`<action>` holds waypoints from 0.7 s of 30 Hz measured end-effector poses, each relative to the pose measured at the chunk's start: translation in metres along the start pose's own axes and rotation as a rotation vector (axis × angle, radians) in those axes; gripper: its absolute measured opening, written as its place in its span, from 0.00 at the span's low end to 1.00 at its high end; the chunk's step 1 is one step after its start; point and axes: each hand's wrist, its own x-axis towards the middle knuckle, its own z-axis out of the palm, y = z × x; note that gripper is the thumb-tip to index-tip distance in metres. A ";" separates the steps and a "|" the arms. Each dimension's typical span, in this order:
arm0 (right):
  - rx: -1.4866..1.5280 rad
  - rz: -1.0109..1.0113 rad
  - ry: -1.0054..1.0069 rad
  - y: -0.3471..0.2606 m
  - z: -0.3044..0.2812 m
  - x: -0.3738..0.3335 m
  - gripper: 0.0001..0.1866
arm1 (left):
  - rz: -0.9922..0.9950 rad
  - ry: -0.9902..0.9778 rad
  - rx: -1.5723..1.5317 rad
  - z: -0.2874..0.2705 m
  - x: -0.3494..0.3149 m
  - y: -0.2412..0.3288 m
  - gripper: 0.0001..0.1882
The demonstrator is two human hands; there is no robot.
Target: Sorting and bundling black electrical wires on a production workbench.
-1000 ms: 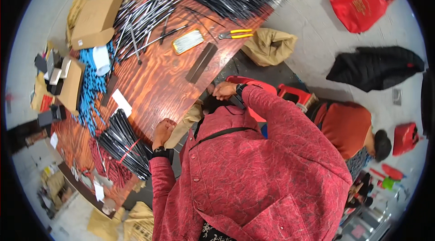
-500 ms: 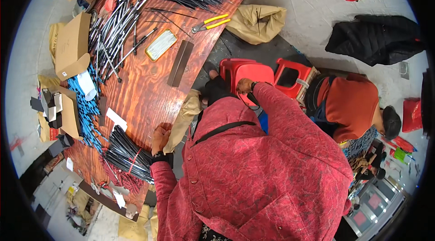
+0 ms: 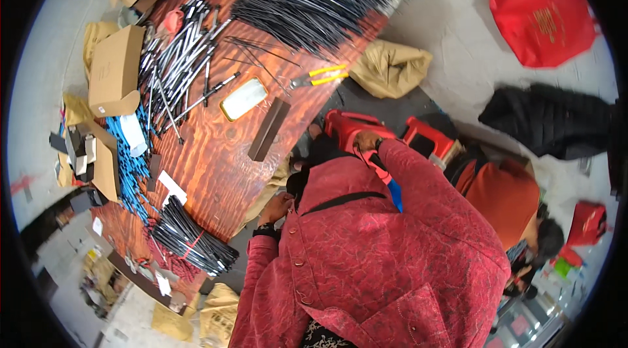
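Red patterned jacket (image 3: 399, 243): worn, buttoned edge at fingertips of the left hand (image 3: 277, 207) | right hand (image 3: 366, 141): well apart from left, beside red stool (image 3: 343, 127) | grip of either: cannot tell | wooden table (image 3: 216, 181): ahead-left of left hand | yellow-handled pliers (image 3: 327, 79): beyond both
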 end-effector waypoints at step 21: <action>-0.297 -0.100 -0.473 -0.163 -0.116 0.037 0.48 | -0.358 0.113 -0.237 0.133 0.084 -0.043 0.48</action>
